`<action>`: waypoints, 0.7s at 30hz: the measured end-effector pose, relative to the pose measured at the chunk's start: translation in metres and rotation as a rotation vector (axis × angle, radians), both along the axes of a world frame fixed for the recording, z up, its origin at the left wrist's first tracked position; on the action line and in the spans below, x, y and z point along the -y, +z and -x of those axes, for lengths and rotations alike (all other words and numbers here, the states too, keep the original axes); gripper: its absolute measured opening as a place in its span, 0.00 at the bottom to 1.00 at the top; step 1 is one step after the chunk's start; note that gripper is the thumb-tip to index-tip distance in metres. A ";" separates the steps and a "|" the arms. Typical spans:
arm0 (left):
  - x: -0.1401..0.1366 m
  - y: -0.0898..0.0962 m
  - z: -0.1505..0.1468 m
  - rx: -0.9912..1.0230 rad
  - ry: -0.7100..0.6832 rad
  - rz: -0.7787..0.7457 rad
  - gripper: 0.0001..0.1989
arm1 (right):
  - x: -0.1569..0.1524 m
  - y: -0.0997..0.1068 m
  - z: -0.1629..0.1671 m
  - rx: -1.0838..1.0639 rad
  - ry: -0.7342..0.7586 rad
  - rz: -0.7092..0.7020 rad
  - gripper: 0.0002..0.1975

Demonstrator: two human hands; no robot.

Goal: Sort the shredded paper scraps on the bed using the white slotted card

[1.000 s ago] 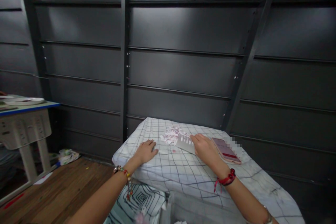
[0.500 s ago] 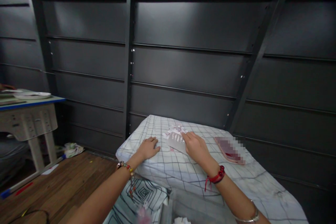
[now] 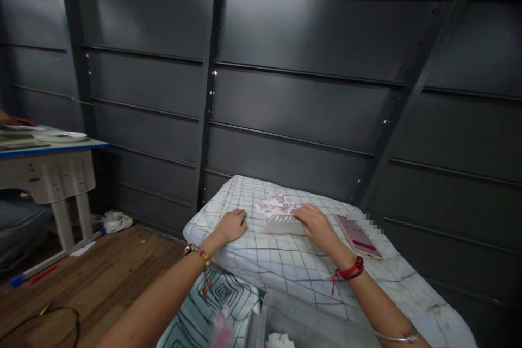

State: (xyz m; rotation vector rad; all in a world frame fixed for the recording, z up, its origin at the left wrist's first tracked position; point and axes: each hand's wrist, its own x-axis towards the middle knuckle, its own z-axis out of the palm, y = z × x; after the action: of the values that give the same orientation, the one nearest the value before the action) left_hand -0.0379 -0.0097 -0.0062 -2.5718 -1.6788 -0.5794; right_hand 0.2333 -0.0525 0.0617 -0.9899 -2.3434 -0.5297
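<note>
Far left, here's the desk [image 3: 71, 171], blue-edged, a white plate [image 3: 65, 137] on top, with the dark wall [image 3: 142, 87] running behind. Below, a cable [image 3: 76, 318] loops across the wooden floor [image 3: 122, 261]. On we go to the left hand [image 3: 231, 225]: palm down, nothing in its grasp, fingers loosely spread on the checked sheet [image 3: 248, 254]. Under that forearm, a pale green cloth [image 3: 222, 288] with dark lines, and a pink thing [image 3: 222, 330], too blurred to name. Next, the grey bin [image 3: 318, 315], white paper [image 3: 279, 340] inside. Above it, mid-sheet, a heap of scraps [image 3: 275, 204], white and pinkish, and right at its near edge the slotted card [image 3: 279, 225], tilted up. The right hand [image 3: 317, 227] has it, fingers pinching its right end! Just beyond that hand, the phone [image 3: 359, 236] lies flat on the sheet, partly pixelated.
</note>
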 end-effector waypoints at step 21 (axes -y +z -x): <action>-0.001 0.002 0.001 0.016 0.009 0.002 0.18 | -0.002 -0.004 0.002 -0.014 0.070 0.008 0.16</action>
State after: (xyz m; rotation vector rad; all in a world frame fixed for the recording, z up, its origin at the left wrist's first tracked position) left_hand -0.0385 -0.0083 -0.0046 -2.5668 -1.6958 -0.5992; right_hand 0.2317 -0.0501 0.0579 -0.9089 -2.3600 -0.4849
